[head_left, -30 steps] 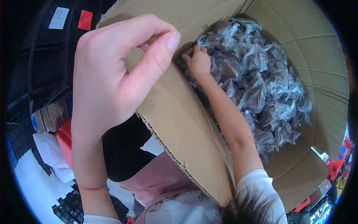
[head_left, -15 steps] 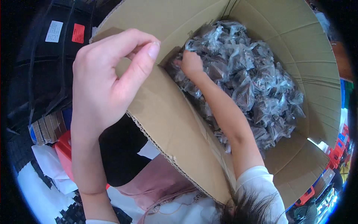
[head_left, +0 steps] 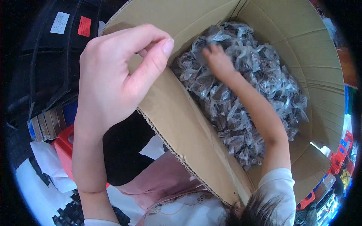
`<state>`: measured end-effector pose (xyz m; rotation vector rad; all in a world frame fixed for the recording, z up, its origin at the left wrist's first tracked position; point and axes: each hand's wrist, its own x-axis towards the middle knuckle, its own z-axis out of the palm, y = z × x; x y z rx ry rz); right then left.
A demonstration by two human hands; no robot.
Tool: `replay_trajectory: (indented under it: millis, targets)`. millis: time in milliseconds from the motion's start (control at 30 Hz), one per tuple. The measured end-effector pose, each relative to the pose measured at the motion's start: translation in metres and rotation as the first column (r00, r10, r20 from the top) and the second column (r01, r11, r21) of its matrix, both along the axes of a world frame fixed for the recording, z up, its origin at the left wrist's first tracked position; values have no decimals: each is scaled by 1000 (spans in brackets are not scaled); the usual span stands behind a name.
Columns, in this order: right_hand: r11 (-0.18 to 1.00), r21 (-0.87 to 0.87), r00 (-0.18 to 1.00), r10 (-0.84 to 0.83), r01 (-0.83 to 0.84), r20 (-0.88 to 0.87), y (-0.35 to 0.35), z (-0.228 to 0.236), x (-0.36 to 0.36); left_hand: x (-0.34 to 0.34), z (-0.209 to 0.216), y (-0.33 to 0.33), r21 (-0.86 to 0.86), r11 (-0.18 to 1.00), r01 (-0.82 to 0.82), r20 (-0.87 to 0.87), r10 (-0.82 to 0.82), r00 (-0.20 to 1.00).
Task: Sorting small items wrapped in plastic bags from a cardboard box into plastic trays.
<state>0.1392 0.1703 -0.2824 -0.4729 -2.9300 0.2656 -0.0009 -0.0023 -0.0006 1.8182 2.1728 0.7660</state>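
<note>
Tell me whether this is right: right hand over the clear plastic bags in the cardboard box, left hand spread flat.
Wrong on one point: the head view shows the left hand curled, not spread flat. The right hand is indeed over the clear plastic bags in the cardboard box.

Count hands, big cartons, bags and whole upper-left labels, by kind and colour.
Hands: 2 (left hand, right hand)
Big carton: 1
White label: 1
Red label: 1
Total: 5
Bags overlap too much to count.
</note>
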Motion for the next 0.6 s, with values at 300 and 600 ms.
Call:
replay_trajectory:
  millis: [300,600]
  targets:
    - [788,-357,840,-542,502,-14,37,21,6,-1,4,0,-16,1000,-5,18,5,1000]
    - [792,-340,836,-356,507,417,-8,-1,-27,2,6,8,-25,1000,-9,24,9,1000]
